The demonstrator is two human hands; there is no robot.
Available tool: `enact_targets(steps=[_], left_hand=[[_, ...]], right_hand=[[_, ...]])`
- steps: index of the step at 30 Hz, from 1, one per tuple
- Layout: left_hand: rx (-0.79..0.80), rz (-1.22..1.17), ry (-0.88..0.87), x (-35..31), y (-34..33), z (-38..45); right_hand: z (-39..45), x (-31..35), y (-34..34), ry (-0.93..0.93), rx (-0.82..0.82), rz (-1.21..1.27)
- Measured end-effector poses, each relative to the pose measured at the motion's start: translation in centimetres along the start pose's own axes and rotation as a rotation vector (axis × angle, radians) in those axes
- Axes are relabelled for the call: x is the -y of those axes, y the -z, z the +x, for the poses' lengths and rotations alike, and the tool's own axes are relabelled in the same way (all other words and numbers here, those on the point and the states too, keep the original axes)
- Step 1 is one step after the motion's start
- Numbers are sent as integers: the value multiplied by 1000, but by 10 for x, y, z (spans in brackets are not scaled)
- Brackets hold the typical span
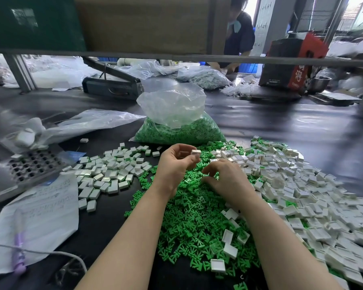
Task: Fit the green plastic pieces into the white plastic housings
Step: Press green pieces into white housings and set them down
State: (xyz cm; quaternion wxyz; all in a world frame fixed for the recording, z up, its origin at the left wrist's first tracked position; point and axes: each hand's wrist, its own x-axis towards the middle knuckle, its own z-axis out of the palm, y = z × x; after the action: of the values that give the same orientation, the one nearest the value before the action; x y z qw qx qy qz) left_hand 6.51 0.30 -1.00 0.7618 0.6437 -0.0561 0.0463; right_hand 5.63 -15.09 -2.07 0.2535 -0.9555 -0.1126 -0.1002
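- A metal plate with rows of square holes [33, 164] is seen at the left, near a handwritten paper sheet [44, 210].
- A purple pen [18, 251] is laid on the sheet (a grey cable [50, 252] crosses it).
- A crumpled clear bag [88, 121] is spread farther back on the left.
- A dark machine [113, 86] is set at the far side.
- A black-and-red carton [291, 61] is stood far right, beside a steel bowl [321, 81].

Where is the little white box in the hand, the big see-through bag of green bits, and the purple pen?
small white plastic housing [196, 151], head view, its top face.
clear plastic bag of green pieces [172, 105], head view, crumpled upper part.
purple pen [18, 254], head view, its barrel.
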Motion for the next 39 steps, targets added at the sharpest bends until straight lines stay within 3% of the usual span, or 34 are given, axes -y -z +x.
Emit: enact_targets(steps=[6, 11, 17, 28, 39], left_hand=[[23, -100, 53, 0, 2, 0], [67, -178, 82, -2, 2, -1], [89, -219, 91, -1, 3, -1], [130, -177, 95, 2, 1, -2], [126, -155, 95, 1, 1, -2]], right_hand=[[-1, -1, 0, -11, 0, 14], [0, -6, 2, -61, -56, 291], [-2, -1, 9, -134, -235, 880], [1, -6, 10, -230, -125, 1440], [0, -2, 13, -219, -126, 1504]])
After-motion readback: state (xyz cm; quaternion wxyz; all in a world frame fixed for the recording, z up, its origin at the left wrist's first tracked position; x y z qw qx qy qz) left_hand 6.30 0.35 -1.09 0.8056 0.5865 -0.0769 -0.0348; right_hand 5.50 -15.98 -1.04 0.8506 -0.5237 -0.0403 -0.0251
